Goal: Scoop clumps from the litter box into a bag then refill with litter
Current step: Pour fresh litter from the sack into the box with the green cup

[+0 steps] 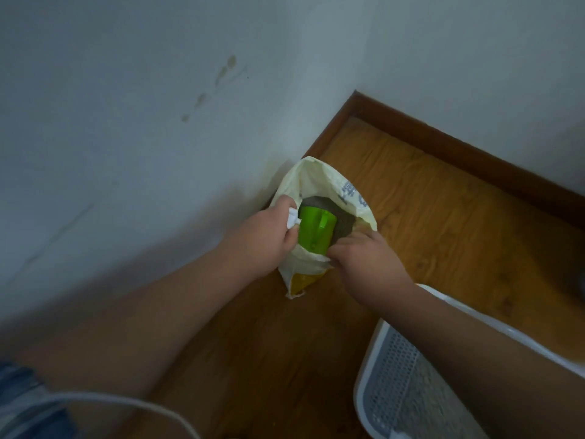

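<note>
Closest, a white cord (126, 403) curves across the bottom left corner, just under the left forearm, next to a bit of blue cloth (19, 378).

Both arms reach forward to a pale bag (310, 182) standing on the floor (427, 223). The left hand (269, 239) has its fingers curled tight, pinching the bag's left rim. The right hand (364, 258) has its fingers curled over the near rim, gripping it. Together they hold the mouth spread open. Whether the right fingers also touch what is inside, I cannot tell.

Inside the bag a green cup (316, 231) lies tilted on grey litter (343, 224), between the two hands. The bag bears blue print on its inner right side and yellow on its lower outside. It leans against the white wall (142, 137), which carries a few yellowish stains.

Beyond it, the wood floor runs to a brown skirting (459, 141) in the corner.

At the bottom right sits the white litter box (373, 359), with a perforated panel and litter in it. The right forearm crosses over its far rim. It is near the bag but not touching it.
</note>
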Tool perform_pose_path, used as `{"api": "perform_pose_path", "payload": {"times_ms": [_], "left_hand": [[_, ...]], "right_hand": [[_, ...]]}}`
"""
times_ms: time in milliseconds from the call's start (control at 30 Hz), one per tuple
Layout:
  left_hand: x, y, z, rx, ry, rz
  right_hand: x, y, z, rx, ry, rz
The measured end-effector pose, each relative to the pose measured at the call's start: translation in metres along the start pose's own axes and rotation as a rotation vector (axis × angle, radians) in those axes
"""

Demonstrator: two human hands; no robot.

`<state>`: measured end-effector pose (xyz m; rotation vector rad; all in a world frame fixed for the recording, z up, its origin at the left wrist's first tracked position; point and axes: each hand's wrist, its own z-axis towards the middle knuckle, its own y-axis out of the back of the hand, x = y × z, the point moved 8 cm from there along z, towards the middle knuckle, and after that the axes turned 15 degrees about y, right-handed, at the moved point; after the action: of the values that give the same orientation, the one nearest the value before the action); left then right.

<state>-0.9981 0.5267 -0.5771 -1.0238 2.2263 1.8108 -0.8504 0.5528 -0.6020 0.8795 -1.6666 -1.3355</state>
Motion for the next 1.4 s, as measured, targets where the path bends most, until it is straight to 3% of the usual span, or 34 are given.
{"api": "perform_pose_path", "payload": {"times_ms": [267, 467, 567, 700, 833, 967, 1067, 1133, 1200, 1300, 1400], "left_hand": [[0.011, -0.013, -0.051, 0.071, -0.007, 0.003], [0.015, -0.012, -0.067, 0.004, 0.000, -0.039], [0.020, -0.012, -0.068, 0.006, 0.006, -0.051], [0.028, -0.009, -0.068, 0.025, 0.018, -0.081], [0.029, -0.015, -0.073, 0.047, 0.010, -0.075], [0.030, -0.019, -0.077, 0.070, -0.003, -0.093], [0.031, -0.019, -0.078, 0.078, -0.008, -0.107], [0.029, -0.019, -0.078, 0.079, -0.011, -0.100], [0.028, -0.019, -0.078, 0.079, -0.015, -0.107], [0.028, -0.019, -0.078, 0.081, -0.020, -0.106], [0.028, -0.017, -0.079, 0.058, -0.020, -0.106]], "right_hand": [[0.029, -0.013, -0.034, 0.064, 0.067, -0.030], [0.048, -0.011, -0.043, 0.223, 0.080, 0.013], [0.050, -0.002, -0.036, 0.237, -0.009, 0.143], [0.035, 0.014, -0.017, 0.105, -0.331, 0.522], [0.023, -0.007, 0.002, 0.161, -0.565, 0.670], [0.039, -0.009, 0.020, 0.480, -0.372, 0.363], [0.030, -0.029, 0.030, 0.508, -0.344, 0.308], [0.017, -0.040, 0.025, 0.405, -0.584, 0.559], [0.010, -0.049, 0.026, 0.354, -0.681, 0.664], [0.019, -0.043, 0.028, 0.547, -0.536, 0.431], [0.033, -0.028, 0.028, 0.536, -0.447, 0.333]]}}
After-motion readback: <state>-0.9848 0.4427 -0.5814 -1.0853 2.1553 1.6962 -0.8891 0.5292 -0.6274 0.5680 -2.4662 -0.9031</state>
